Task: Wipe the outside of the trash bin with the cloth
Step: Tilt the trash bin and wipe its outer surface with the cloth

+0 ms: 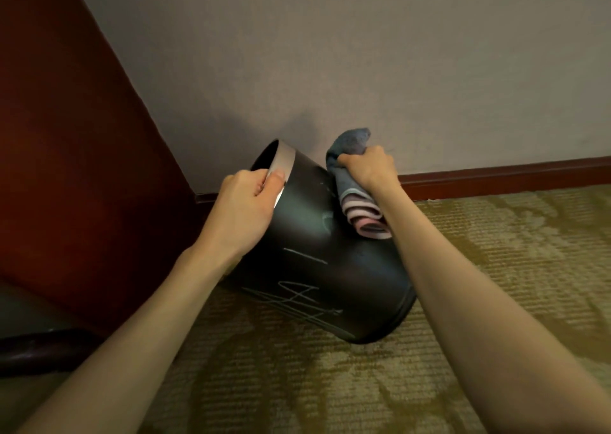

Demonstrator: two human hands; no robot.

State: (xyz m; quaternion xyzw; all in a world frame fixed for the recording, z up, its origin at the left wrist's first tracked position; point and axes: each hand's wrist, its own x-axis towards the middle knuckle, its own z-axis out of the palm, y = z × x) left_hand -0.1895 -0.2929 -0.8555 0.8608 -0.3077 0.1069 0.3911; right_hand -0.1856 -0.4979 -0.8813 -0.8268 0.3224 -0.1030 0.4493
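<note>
A black trash bin (pixel 330 268) with a silver rim band is tipped over, its mouth pointing up and left toward the wall, its base low on the carpet. White scribble marks show on its lower side. My left hand (pixel 248 202) grips the silver rim, thumb on the outside. My right hand (pixel 370 169) holds a bunched grey cloth (pixel 350 185) with pink folds, pressed against the bin's upper right side.
A grey wall (pixel 363 69) with a dark red baseboard (pixel 496 175) runs just behind the bin. A dark red wooden panel (pixel 66 136) stands at the left, with a dark rounded edge below it. Patterned olive carpet (pixel 330 384) covers the floor.
</note>
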